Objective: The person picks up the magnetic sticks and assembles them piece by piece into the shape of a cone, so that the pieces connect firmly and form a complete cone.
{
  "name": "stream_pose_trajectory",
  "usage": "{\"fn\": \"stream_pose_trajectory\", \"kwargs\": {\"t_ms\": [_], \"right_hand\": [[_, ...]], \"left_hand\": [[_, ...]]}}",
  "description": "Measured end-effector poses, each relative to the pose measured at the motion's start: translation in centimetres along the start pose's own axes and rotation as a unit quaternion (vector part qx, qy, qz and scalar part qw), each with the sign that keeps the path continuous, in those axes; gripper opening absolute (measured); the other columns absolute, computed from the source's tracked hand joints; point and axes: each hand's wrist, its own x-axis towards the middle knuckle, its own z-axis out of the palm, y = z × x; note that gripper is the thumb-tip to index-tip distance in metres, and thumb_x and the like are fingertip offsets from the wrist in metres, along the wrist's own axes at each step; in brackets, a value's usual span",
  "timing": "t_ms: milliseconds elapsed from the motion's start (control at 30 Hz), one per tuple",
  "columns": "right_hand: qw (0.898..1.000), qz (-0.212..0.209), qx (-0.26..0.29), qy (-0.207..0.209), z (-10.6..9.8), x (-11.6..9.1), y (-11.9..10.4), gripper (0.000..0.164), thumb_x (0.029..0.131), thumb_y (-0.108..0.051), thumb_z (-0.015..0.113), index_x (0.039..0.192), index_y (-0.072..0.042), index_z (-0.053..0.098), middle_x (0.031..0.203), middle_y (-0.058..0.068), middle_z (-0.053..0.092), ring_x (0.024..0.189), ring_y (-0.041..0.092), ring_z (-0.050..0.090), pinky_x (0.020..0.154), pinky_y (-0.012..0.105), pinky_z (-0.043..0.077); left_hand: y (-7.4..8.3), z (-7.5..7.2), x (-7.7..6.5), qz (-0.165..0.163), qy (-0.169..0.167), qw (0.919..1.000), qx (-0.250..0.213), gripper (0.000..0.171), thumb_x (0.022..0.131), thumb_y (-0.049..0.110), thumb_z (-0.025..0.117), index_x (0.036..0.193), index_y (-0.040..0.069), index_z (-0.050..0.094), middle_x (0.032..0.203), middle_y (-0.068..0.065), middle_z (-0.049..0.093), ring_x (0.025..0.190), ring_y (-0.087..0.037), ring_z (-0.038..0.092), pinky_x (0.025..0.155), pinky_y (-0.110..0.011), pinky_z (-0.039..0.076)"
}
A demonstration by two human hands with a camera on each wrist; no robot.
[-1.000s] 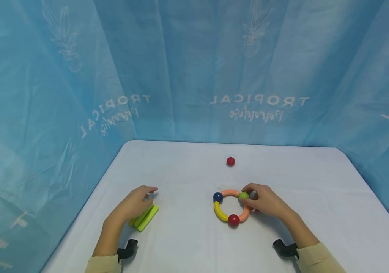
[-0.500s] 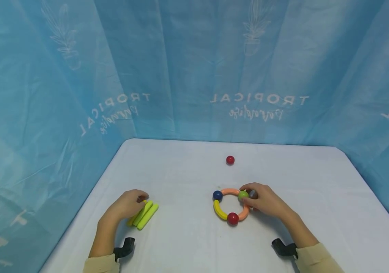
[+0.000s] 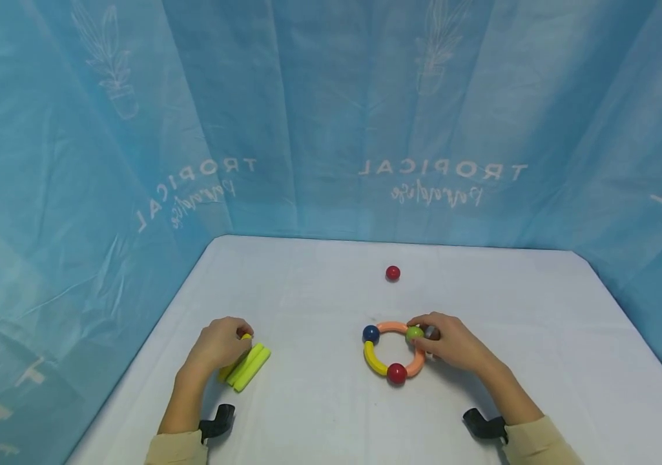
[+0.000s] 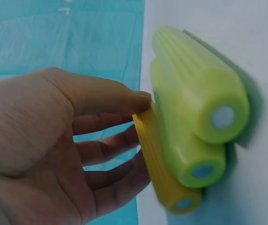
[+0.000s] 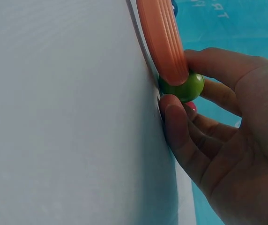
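Observation:
My left hand [image 3: 218,344] pinches the upper end of a yellow magnetic stick [image 4: 160,164] between thumb and fingers. Two lime green sticks [image 4: 204,93] lie right against it on its right; small grey discs show in the stick ends. Right of the middle lies a ring of curved sticks and balls: a blue ball [image 3: 371,334], a red ball [image 3: 397,373], a yellow curved stick [image 3: 373,360] and orange curved sticks [image 3: 391,327]. My right hand [image 3: 455,341] pinches the ring's green ball [image 5: 183,88], thumb and forefinger on either side. A dark ball [image 3: 433,332] shows partly behind its fingers.
A loose red ball [image 3: 393,273] sits farther back on the white table [image 3: 313,290]. Blue printed curtains [image 3: 331,129] rise behind the table and at both sides. A black wrist camera mount [image 3: 217,422] projects from the left wrist, another mount [image 3: 484,423] from the right.
My left hand drew back from above the sticks, bent its fingers and took the yellow stick's end. My right hand has stayed at the green ball, and the ring lies as before.

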Motion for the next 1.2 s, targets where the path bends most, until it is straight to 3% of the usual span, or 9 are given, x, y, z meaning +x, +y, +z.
{"fn": "stream_pose_trajectory", "kwargs": {"t_ms": [167, 333, 500, 633, 867, 1200], "right_hand": [[1.000, -0.002, -0.008, -0.003, -0.1, 0.1, 0.1, 0.032, 0.085, -0.032, 0.074, 0.116, -0.027, 0.067, 0.093, -0.008, 0.060, 0.077, 0.016, 0.055, 0.060, 0.029, 0.051], [1.000, -0.002, 0.001, -0.003, 0.0, 0.1, 0.1, 0.032, 0.084, -0.031, 0.074, 0.116, -0.027, 0.067, 0.093, -0.008, 0.059, 0.076, 0.016, 0.055, 0.059, 0.030, 0.051], [1.000, -0.008, -0.002, -0.003, 0.1, 0.2, -0.2, 0.032, 0.085, -0.031, 0.074, 0.116, -0.026, 0.068, 0.092, -0.007, 0.059, 0.076, 0.016, 0.054, 0.060, 0.031, 0.050], [1.000, -0.005, -0.006, 0.000, 0.1, 0.2, -0.4, 0.031, 0.084, -0.030, 0.074, 0.115, -0.027, 0.068, 0.091, -0.008, 0.059, 0.077, 0.017, 0.054, 0.061, 0.031, 0.050], [1.000, -0.005, -0.008, -0.002, 0.3, 0.3, -0.4, 0.032, 0.085, -0.032, 0.074, 0.116, -0.028, 0.067, 0.092, -0.009, 0.059, 0.077, 0.016, 0.053, 0.060, 0.031, 0.049], [1.000, -0.010, -0.004, -0.003, 0.2, 0.3, -0.3, 0.033, 0.085, -0.033, 0.073, 0.117, -0.028, 0.066, 0.093, -0.009, 0.058, 0.079, 0.016, 0.053, 0.062, 0.031, 0.049]], "left_hand": [[0.8, -0.3, 0.5, 0.027, 0.026, 0.9991, -0.019, 0.020, 0.090, 0.015, 0.064, 0.108, 0.009, 0.071, 0.105, -0.006, 0.066, 0.090, -0.025, 0.060, 0.072, -0.045, 0.050], [1.8, -1.0, 0.9, 0.077, 0.059, 0.9944, -0.040, 0.019, 0.091, 0.015, 0.064, 0.108, 0.011, 0.071, 0.107, -0.004, 0.064, 0.089, -0.022, 0.061, 0.072, -0.041, 0.052], [3.4, -0.8, 1.6, 0.146, 0.122, 0.9793, -0.069, 0.016, 0.090, 0.016, 0.067, 0.105, 0.014, 0.072, 0.104, -0.003, 0.063, 0.084, -0.019, 0.061, 0.068, -0.036, 0.052], [5.2, 0.1, 2.3, 0.187, 0.145, 0.9658, -0.107, 0.015, 0.089, 0.014, 0.069, 0.103, 0.016, 0.072, 0.102, 0.000, 0.064, 0.081, -0.015, 0.063, 0.068, -0.031, 0.053], [7.6, 1.1, 2.9, 0.239, 0.155, 0.9467, -0.150, 0.014, 0.086, 0.011, 0.072, 0.100, 0.014, 0.072, 0.099, 0.002, 0.064, 0.081, -0.011, 0.063, 0.070, -0.031, 0.055], [10.4, 1.4, 3.8, 0.281, 0.148, 0.9302, -0.185, 0.016, 0.086, 0.009, 0.071, 0.101, 0.013, 0.069, 0.098, 0.000, 0.063, 0.083, -0.012, 0.063, 0.072, -0.034, 0.055]]}}
